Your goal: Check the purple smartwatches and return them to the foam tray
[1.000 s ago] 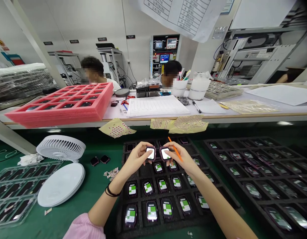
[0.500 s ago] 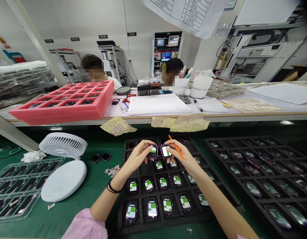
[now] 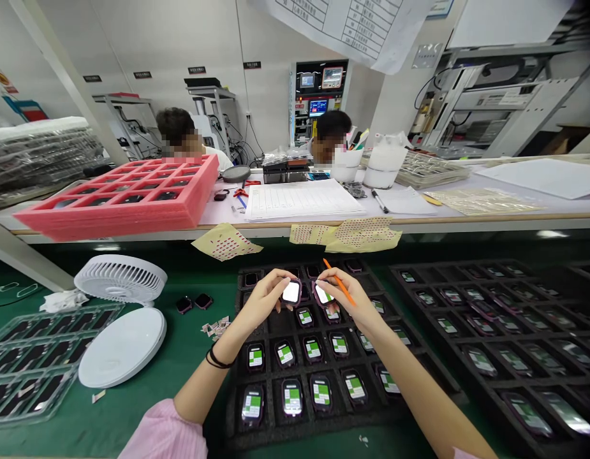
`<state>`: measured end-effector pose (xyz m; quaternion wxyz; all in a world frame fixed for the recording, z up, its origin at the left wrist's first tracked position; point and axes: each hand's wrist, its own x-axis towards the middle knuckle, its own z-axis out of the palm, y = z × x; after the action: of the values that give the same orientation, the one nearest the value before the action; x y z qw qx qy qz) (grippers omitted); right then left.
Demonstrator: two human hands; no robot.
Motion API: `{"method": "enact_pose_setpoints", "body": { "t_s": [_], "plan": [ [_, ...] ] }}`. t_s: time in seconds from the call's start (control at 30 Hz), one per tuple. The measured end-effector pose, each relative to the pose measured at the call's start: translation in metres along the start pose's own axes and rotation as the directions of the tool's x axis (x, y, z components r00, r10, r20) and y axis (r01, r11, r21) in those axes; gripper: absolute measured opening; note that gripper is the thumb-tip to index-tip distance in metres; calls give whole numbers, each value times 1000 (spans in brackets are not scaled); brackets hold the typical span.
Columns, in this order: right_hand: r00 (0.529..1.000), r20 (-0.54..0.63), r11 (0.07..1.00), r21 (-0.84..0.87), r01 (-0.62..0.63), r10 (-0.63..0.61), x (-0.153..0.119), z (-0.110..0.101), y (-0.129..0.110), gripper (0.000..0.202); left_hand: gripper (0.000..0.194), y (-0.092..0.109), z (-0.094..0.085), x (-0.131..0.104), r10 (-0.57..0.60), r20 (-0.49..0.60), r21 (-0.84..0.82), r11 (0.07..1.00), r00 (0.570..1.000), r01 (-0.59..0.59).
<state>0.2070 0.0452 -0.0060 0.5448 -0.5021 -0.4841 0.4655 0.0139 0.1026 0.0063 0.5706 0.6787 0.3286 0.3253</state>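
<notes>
Each grip pinching a watch (image 3: 291, 292), above tray (image 3: 275, 328)

Two hands at work: left hand (image 3: 263, 299), right hand (image 3: 354, 306). Each holds one small watch body, so two held: left watch (image 3: 291, 292), right watch (image 3: 322, 293). One orange pen (image 3: 339, 282) in the right hand.

Black foam trays: two, the near tray (image 3: 275, 322) and the right tray (image 3: 548, 299). The near tray's front row shows four lit watches; the row behind it shows five.

Two loose watches (image 3: 194, 303) on the green mat. One white fan (image 3: 120, 279), one white disc (image 3: 122, 345). One pink foam tray (image 3: 127, 197) on the shelf. Two co-workers (image 3: 180, 127) sit beyond.
</notes>
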Motion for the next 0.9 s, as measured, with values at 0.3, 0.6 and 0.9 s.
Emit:
{"method": "enact_pose_setpoints", "body": {
  "t_s": [0.3, 0.6, 0.9],
  "plan": [
    [991, 133, 1000, -9, -4, 5, 5, -3, 1, 46, 38, -1, -1, -1, 5, 65, -38, 999, 998, -3],
    [996, 95, 1000, -22, 8, -6, 4, -4, 0, 41, 35, -1, 0, 0, -15, 18, -7, 1000, 1000, 15],
    [999, -40, 1000, 20, -16, 17, -2, -1, -8, 32, 33, 0, 0, 1, -64, -44, 46, 997, 997, 66]
  ]
}}
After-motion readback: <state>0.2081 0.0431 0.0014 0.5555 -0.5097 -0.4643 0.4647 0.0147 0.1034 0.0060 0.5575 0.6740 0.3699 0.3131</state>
